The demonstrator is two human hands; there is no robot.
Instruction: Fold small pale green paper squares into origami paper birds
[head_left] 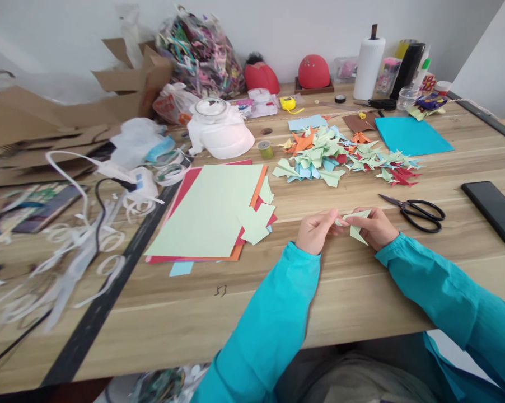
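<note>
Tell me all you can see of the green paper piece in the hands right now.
The paper piece is thin, pale green paper folded into sharp pointed flaps, with one tip pointing toward the person. The left hand pinches its left end and the right hand its right side, over the wooden table. Fingers hide part of it, so its full shape is unclear.

Hardly any legible writing
A small dark pen scribble (221,290) on the wooden table (361,291) looked like "53"; labels on the bottles (423,71) at the far corner were too blurred to read
</note>
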